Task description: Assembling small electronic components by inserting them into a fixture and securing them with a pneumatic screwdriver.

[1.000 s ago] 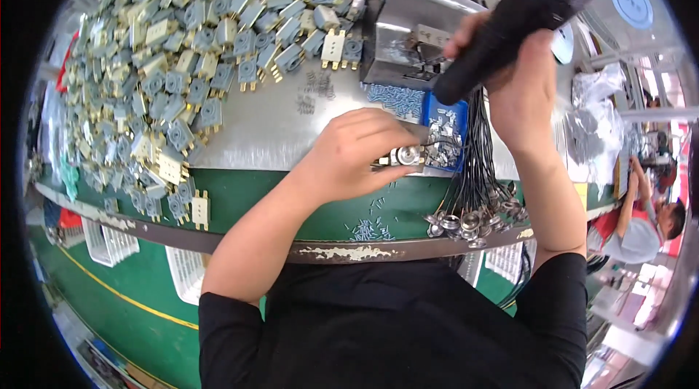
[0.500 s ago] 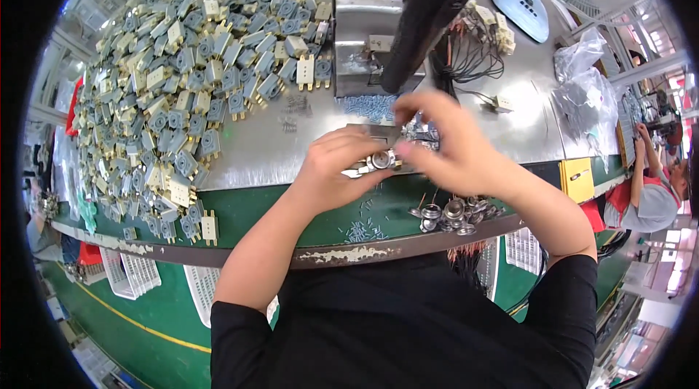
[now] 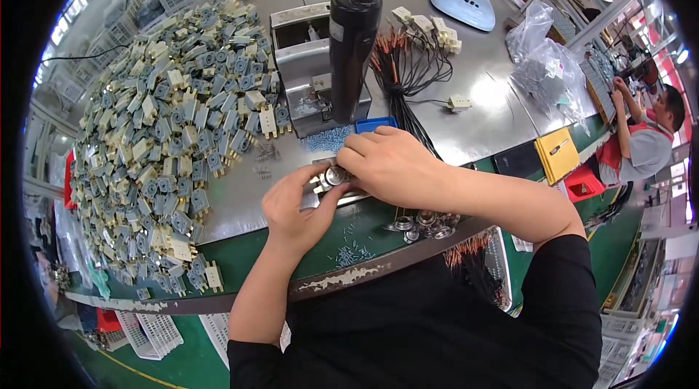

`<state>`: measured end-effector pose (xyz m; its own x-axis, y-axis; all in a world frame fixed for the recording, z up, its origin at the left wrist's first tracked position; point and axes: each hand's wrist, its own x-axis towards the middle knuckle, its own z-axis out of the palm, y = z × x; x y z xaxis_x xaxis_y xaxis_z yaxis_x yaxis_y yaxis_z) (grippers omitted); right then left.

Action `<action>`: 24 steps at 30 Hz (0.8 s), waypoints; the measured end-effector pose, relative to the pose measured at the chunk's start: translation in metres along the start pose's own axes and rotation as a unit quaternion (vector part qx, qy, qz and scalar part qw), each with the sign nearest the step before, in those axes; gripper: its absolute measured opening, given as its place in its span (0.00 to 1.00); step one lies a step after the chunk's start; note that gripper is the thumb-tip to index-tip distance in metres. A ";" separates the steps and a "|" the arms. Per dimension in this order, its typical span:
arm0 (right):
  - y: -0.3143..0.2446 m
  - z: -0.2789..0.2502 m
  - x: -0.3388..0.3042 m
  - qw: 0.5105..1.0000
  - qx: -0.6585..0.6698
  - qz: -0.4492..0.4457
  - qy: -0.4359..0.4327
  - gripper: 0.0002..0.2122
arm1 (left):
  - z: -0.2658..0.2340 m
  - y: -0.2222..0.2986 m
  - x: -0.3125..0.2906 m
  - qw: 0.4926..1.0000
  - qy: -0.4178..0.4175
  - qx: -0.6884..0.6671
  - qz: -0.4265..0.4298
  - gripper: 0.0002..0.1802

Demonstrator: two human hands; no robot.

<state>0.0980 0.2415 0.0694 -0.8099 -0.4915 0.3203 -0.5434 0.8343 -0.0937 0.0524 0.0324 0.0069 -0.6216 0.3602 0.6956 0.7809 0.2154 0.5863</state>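
Note:
My left hand (image 3: 295, 207) pinches a small part with a round metal ring (image 3: 334, 176) between thumb and fingers, at the near side of the bench. My right hand (image 3: 386, 163) closes on the same part from the right, its fingers curled against the upper edge. Fingers cover much of the part, so its full shape is hidden. Just beyond it lie many small blue screws (image 3: 328, 139) and a blue tray (image 3: 375, 124). A thick black cylindrical tool (image 3: 354, 47) hangs over them, in front of a grey metal box (image 3: 309, 76).
A large heap of grey and cream plug-like parts (image 3: 167, 120) covers the left. Loose round metal pieces (image 3: 422, 225) and scattered screws (image 3: 353, 253) lie near the front edge. Black cables (image 3: 404, 83), a white fan (image 3: 462, 2), plastic bags (image 3: 550, 72) and a yellow pad (image 3: 557, 155) stand rightward, with another person (image 3: 644, 138) beyond.
My right hand has come down from above the part and now grips it beside my left hand. The whole view has shifted, and the blue tray now shows.

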 end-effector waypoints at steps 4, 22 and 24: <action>0.012 0.004 0.003 0.997 0.004 -0.076 -0.006 0.16 | 0.001 0.001 -0.006 0.999 0.007 -0.028 -0.038 0.27; 0.282 0.011 -0.007 0.857 -0.303 0.274 0.316 0.18 | 0.011 -0.006 -0.004 0.970 -0.168 -0.127 0.125 0.20; 0.224 -0.014 0.006 0.910 -0.077 0.248 0.324 0.13 | 0.009 -0.004 -0.008 0.971 -0.166 -0.122 0.123 0.19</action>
<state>-0.0256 0.4292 0.0638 -0.6197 0.1637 0.7676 -0.0681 0.9631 -0.2604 0.0548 0.0371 -0.0046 -0.3318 0.6550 0.6788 0.8404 -0.1216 0.5282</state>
